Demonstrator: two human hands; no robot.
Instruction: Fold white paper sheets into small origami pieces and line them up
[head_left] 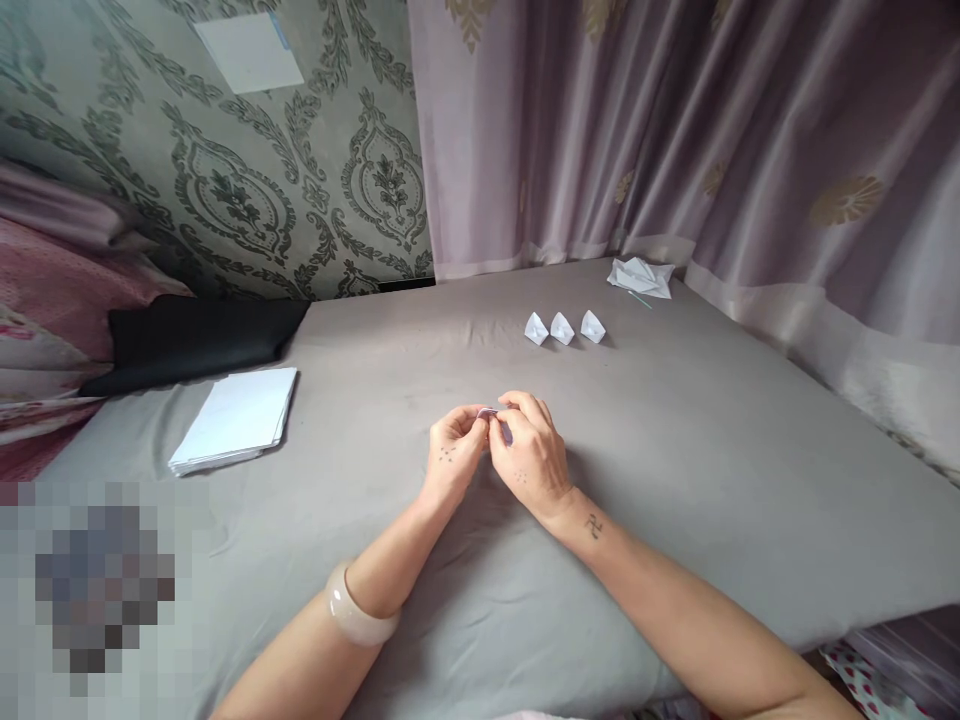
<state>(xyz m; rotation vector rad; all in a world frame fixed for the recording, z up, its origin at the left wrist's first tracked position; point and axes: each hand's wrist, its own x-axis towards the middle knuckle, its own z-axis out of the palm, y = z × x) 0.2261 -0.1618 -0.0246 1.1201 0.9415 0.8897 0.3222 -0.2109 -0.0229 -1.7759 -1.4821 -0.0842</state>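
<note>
My left hand [454, 448] and my right hand [534, 458] meet over the middle of the covered surface. Between their fingertips they pinch a small piece of folded paper [487, 411], whose pale edge shows at the top. The fingers hide most of it, so its full shape cannot be made out. Beyond my hands stand three small white folded paper shapes in a row: a left one [536, 329], a middle one [562, 329] and a right one [592, 327], slightly apart from the others.
A stack of white paper [238, 418] lies at the left, before a black folded item [202, 338]. At the back right are folded white papers [639, 277] and a thin greenish stick [640, 299]. Curtains [555, 130] hang behind the grey cloth [375, 400]. The lower left corner is blurred out.
</note>
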